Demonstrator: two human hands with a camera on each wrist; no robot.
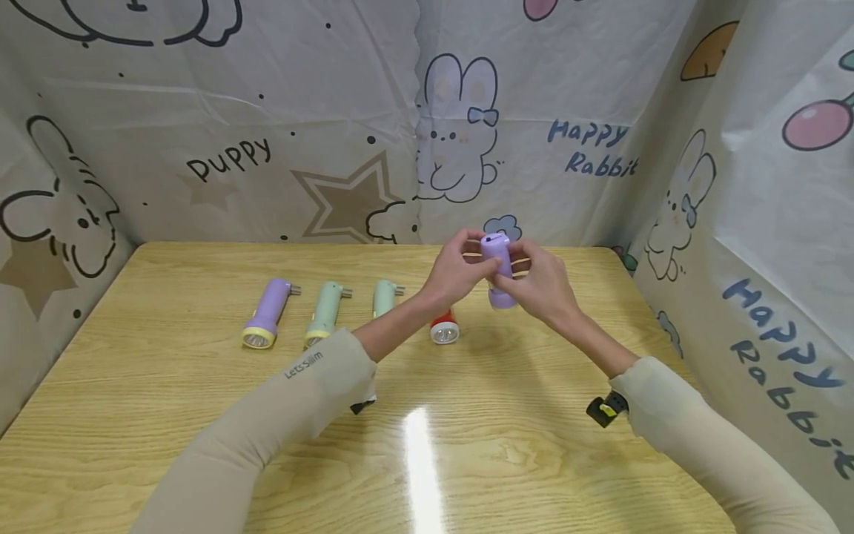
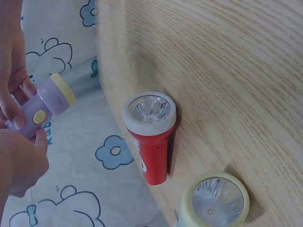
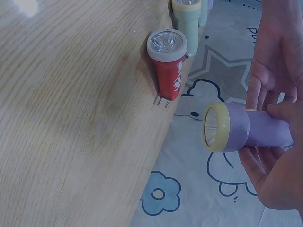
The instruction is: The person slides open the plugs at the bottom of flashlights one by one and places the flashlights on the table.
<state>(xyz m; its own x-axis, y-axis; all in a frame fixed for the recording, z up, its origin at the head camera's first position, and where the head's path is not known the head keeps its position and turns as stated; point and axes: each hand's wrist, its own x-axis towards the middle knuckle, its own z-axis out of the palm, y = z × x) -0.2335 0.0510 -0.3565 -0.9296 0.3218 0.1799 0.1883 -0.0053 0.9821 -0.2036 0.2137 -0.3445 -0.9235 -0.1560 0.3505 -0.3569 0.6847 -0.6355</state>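
Observation:
A purple flashlight (image 1: 502,299) with a yellow lens rim is held up off the table between both hands. My left hand (image 1: 459,273) grips it from the left, with fingers and thumb at its body. From the right, my right hand (image 1: 542,286) pinches the same body. In the head view its lens end points down and its flat end faces up. The left wrist view shows a yellow button (image 2: 39,117) on its side. The lens (image 3: 211,126) appears in the right wrist view. Below and left of the hands lies a red flashlight (image 1: 444,330) with a white rim, partly hidden by the left arm.
Further left on the wooden table (image 1: 167,415) lie a second purple flashlight (image 1: 270,310) and two green ones, one nearer it (image 1: 328,305) and one (image 1: 383,298) half behind the left forearm. Metal plug prongs stick out from them. Patterned cloth (image 1: 267,200) walls the table's back and sides.

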